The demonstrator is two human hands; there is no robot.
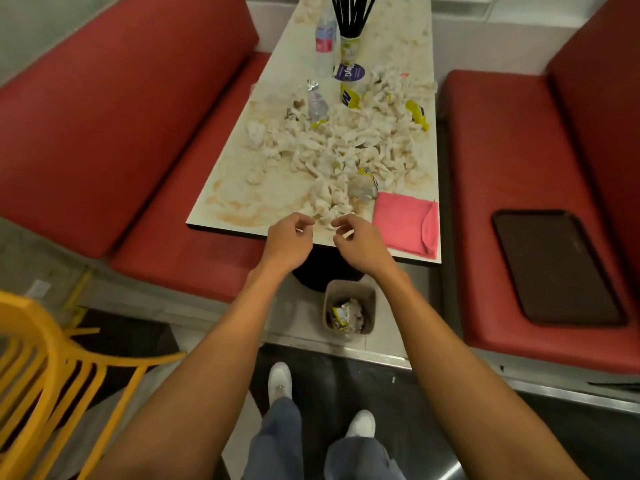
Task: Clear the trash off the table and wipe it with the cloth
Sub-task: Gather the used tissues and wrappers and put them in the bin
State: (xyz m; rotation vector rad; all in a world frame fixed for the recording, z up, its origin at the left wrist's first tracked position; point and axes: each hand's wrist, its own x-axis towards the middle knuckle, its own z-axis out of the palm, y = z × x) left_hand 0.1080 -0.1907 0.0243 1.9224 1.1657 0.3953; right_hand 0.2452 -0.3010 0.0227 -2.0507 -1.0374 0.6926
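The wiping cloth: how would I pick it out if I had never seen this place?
Find the long pale table in the middle of the picture. At its near right corner, just right of the person's right hand, the cloth lies folded flat. It is the only plain pink thing there; the paper scraps beside it are crumpled and whitish.

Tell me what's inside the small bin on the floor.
The bin holds crumpled white paper and a yellow wrapper. Whatever lies beneath them, and the bin's bottom, is covered.
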